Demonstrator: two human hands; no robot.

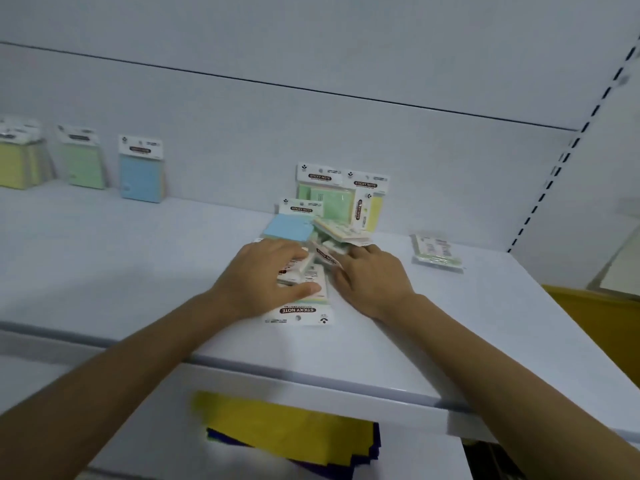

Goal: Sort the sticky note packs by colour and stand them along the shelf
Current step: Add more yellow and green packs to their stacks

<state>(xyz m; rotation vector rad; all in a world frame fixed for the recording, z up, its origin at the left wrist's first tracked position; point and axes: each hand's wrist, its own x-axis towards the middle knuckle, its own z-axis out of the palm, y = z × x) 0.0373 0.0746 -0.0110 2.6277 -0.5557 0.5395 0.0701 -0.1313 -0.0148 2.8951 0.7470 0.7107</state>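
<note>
A jumbled pile of sticky note packs (323,233) lies on the white shelf (138,258), with a blue pack (289,227), a green pack (325,195) and a yellow pack (372,206) at its back. My left hand (266,275) grips a pack (304,308) at the pile's front, thumb across it. My right hand (369,277) rests on the pile's right side, fingertips among the packs. Along the back wall at the left stand yellow packs (17,164), a green pack (83,159) and a blue pack (141,171).
One lone pack (436,252) lies flat to the right of the pile. Below the shelf's front edge, yellow and dark sheets (291,431) sit on a lower level. A slotted upright (571,143) bounds the shelf at the right, with a yellow surface (595,317) beyond.
</note>
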